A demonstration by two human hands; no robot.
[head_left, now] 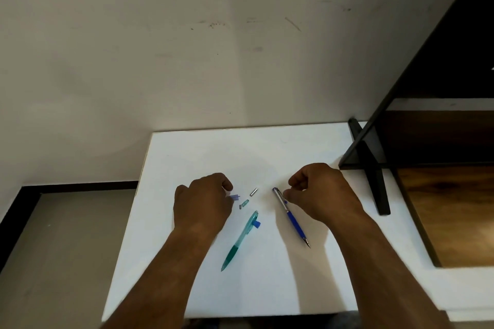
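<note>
Left hand (203, 200), mid-frame, is curled and pinching a small blue piece (234, 197). Right hand (320, 192) is curled too, thumb on the blue pen (291, 218), can't tell if it's actually gripping. Between them sit a silver bit (254, 191), a teal bit (244, 203) and a teal pen (240, 240). Black stand leg (375, 184) is at far right.

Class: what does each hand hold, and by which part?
The left hand pinches a small blue piece by one end. The right hand touches the blue pen near its silver end; whether it grips is unclear.
</note>
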